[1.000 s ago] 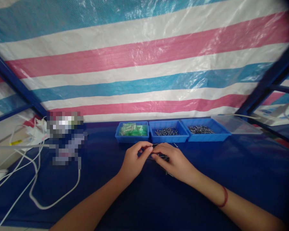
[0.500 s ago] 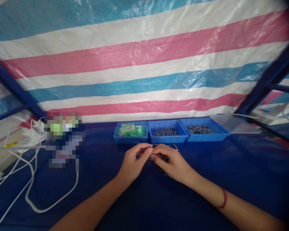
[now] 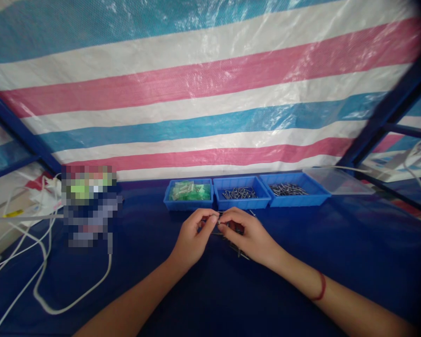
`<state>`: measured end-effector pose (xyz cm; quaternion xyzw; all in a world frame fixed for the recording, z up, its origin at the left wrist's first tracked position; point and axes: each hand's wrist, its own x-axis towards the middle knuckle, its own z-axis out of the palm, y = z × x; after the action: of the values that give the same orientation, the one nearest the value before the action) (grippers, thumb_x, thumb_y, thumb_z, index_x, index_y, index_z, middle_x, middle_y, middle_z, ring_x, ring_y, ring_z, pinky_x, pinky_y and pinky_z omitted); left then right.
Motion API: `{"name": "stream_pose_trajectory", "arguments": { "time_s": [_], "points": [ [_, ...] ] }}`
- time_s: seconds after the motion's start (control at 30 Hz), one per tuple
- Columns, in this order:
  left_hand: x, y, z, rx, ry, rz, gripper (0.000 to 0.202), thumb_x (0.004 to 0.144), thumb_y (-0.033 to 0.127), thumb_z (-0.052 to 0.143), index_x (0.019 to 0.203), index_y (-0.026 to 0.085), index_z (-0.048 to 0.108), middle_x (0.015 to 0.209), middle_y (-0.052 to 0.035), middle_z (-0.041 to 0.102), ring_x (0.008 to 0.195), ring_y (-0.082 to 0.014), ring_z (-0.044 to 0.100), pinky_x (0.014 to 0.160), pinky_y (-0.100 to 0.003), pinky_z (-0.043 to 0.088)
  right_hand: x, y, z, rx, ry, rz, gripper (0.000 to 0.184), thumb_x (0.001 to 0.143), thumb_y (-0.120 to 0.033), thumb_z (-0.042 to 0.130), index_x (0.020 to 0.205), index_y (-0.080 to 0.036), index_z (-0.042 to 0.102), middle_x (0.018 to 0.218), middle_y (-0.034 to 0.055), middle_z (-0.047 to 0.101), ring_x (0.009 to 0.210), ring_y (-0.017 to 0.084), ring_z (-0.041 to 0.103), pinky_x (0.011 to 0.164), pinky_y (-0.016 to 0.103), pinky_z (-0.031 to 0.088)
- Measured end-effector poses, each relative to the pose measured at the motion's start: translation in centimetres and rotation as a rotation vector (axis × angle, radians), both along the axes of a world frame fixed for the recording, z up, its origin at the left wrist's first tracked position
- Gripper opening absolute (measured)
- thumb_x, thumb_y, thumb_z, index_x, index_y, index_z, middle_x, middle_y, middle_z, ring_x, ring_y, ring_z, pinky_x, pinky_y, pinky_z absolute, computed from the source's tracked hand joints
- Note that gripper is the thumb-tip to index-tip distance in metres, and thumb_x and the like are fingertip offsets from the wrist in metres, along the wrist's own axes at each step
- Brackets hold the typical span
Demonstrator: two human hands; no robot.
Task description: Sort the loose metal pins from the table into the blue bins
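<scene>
My left hand (image 3: 192, 238) and my right hand (image 3: 252, 238) meet over the table, fingertips almost touching. Both are closed in a pinch around a small metallic piece (image 3: 218, 221); the fingers cover most of it, so its kind cannot be made out. Beneath and beside my right hand lies a loose pile of dark, thin metal pieces (image 3: 239, 254), like screws or nails, partly hidden by that hand. Just beyond the hands stands the middle blue bin (image 3: 242, 204), holding many thin, screw-like metal pieces (image 3: 239, 193).
Left of it, a blue bin (image 3: 187, 205) holds green and clear plastic packets (image 3: 191, 191). The right blue bin (image 3: 298, 201) contains more metal pieces. A clear plastic sheet (image 3: 340, 181) lies at the back right. White cables (image 3: 44, 299) loop across the left side. Striped sheeting (image 3: 196, 117) hangs behind.
The fingertips have drawn slightly apart, and a bit more of the small piece shows between them. The whole view has shifted slightly; the bins stay in place.
</scene>
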<state>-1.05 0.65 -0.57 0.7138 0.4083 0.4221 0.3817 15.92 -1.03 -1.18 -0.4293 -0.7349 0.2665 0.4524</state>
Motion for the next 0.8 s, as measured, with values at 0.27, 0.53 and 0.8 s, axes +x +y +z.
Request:
{"name": "stream_pose_trajectory", "arguments": {
  "time_s": [0.27, 0.53, 0.8],
  "points": [
    [0.1, 0.4, -0.4, -0.083, -0.014, -0.002, 0.02, 0.09, 0.032, 0.047, 0.096, 0.018, 0.06, 0.092, -0.0033, 0.066, 0.084, -0.0156, 0.062, 0.072, -0.025, 0.048, -0.3, -0.2, 0.2, 0.062, -0.009, -0.085, 0.011, 0.088, -0.026, 0.049, 0.082, -0.02, 0.056, 0.074, 0.0013, 0.055, 0.062, 0.013, 0.05, 0.057, 0.026, 0.042],
    [-0.4, 0.2, -0.9, 0.23, 0.468, -0.065, 0.029, 0.088, 0.032, 0.052, 0.113, 0.021, 0.058, 0.106, -0.0065, 0.06, 0.097, -0.0212, 0.055, 0.089, -0.036, 0.042, 7.4, 2.8, 2.7, 0.368, -0.354, -0.466, 0.012, 0.084, -0.025, 0.049, 0.081, -0.02, 0.058, 0.077, 0.0051, 0.061, 0.073, 0.019, 0.056, 0.07, 0.032, 0.043],
    [-1.0, 0.8, -0.7, 0.346, 0.737, -0.195, 0.021, 0.092, 0.028, 0.046, 0.097, 0.023, 0.066, 0.099, -0.0037, 0.064, 0.089, -0.0194, 0.056, 0.079, -0.032, 0.041, 15.2, 6.2, 0.2, 0.23, -0.735, -0.727, 0.02, 0.078, -0.029, 0.051, 0.084, -0.016, 0.065, 0.072, 0.0094, 0.062, 0.069, 0.024, 0.058, 0.065, 0.035, 0.043]
  ]
}}
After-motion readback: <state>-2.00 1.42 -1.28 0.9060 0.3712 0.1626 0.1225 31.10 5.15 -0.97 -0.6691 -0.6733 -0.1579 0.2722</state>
